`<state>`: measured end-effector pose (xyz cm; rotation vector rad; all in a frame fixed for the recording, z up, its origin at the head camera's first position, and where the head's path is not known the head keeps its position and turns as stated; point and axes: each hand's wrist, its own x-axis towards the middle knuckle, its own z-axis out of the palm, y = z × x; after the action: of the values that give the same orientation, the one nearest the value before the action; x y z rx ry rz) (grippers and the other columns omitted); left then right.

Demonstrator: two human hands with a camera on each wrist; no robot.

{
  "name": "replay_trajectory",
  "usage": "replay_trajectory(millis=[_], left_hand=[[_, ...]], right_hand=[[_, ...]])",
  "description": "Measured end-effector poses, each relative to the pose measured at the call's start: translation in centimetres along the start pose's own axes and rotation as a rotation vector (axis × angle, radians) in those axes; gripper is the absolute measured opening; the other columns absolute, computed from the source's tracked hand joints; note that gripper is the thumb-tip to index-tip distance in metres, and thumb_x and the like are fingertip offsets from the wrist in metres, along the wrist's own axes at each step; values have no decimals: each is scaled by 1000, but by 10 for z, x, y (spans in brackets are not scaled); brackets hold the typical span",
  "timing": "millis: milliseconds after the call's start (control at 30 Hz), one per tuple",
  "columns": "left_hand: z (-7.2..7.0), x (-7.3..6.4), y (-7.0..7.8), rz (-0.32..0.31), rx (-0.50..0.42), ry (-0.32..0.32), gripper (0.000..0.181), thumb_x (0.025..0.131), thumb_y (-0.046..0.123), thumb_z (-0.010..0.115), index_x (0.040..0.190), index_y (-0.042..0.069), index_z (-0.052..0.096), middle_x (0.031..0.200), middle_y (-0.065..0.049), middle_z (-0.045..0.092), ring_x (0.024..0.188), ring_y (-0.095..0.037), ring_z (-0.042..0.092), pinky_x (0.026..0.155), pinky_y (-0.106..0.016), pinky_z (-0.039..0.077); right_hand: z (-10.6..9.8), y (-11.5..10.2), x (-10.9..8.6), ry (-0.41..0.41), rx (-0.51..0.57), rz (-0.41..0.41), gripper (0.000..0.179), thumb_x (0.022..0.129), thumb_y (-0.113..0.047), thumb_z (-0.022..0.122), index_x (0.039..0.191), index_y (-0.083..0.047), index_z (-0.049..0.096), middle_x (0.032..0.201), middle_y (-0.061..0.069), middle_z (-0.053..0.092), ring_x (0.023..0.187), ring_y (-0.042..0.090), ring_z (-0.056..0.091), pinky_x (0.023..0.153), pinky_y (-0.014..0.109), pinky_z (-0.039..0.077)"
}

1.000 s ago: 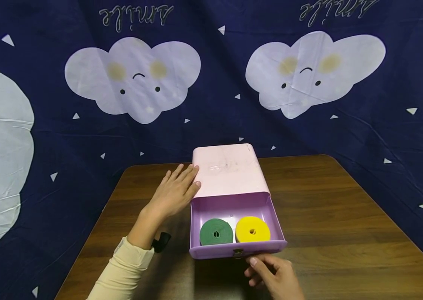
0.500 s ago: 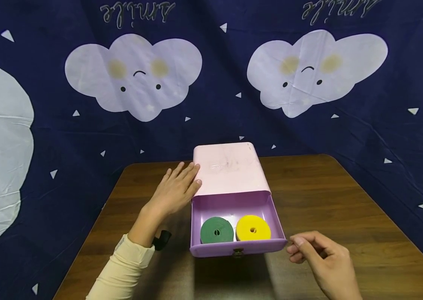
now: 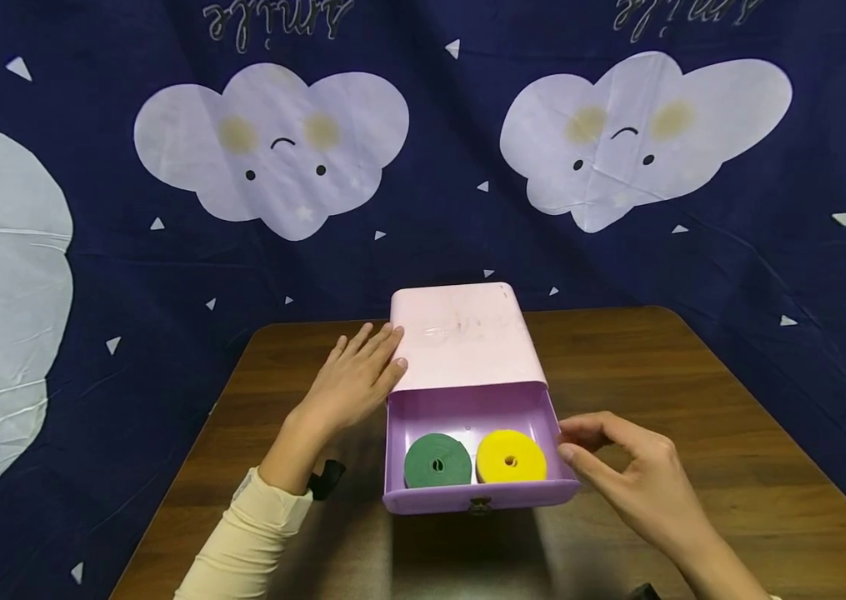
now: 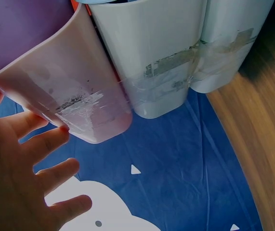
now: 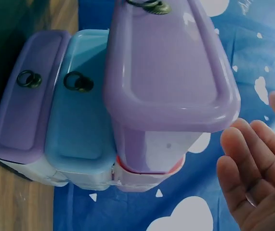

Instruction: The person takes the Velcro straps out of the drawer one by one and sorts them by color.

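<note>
In the head view a drawer unit with a pink casing [image 3: 463,342] stands on the table, its top purple drawer [image 3: 430,500] pulled out toward me. A green roll of strip material [image 3: 418,468] and a yellow roll [image 3: 493,467] lie side by side at the drawer's front. My left hand [image 3: 347,385] rests on the casing's left edge, fingers spread; the left wrist view has this hand [image 4: 17,163] at the pink side. At the drawer's right wall is my right hand [image 3: 643,475], fingertips right at the rim. Its fingers look relaxed beside the drawer in the right wrist view.
Below the open drawer, the unit has a blue drawer [image 5: 79,125] and another purple drawer [image 5: 24,115], both closed with ring pulls. Clear tape joins the casings. The wooden table [image 3: 693,400] ends at a dark blue cloth [image 3: 438,258] printed with clouds.
My right hand has moved from beneath the drawer front, around its right corner, to the right wall. The left hand has stayed on the casing, and the rolls have not moved within the drawer.
</note>
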<state>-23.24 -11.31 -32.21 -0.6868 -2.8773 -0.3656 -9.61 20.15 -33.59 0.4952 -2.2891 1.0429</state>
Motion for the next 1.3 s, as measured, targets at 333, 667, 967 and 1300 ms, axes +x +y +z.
replay_trajectory(millis=[333, 667, 967, 1300], left_hand=[[0, 1, 0, -8, 10, -5, 56, 101, 51, 22, 151, 25, 23, 158, 2, 23, 148, -26, 15, 118, -55, 12], [-2, 1, 1, -14, -3, -19, 56, 100, 52, 21, 151, 27, 21, 158, 4, 21, 149, -24, 12, 119, -54, 9], [-1, 1, 1, -15, 13, -23, 56, 101, 51, 21, 151, 27, 20, 158, 3, 21, 149, -24, 12, 119, -54, 10], [0, 2, 0, -16, 15, -34, 57, 100, 52, 21, 151, 27, 19, 159, 4, 20, 149, -24, 11, 119, -54, 9]], right_hand=[[4, 12, 26, -222, -77, -267, 45, 69, -16, 83, 110, -19, 65, 103, -9, 67, 94, 2, 59, 88, 5, 41], [5, 24, 46, -460, -99, -437, 55, 76, -30, 79, 124, -16, 57, 117, -7, 63, 100, 6, 57, 90, 12, 47], [4, 29, 57, -651, -136, -390, 61, 79, -43, 73, 132, -22, 52, 127, -11, 57, 112, 7, 56, 91, 33, 53], [14, 35, 66, -754, -130, -524, 67, 75, -27, 78, 135, -18, 50, 133, -5, 56, 115, 13, 56, 93, 36, 52]])
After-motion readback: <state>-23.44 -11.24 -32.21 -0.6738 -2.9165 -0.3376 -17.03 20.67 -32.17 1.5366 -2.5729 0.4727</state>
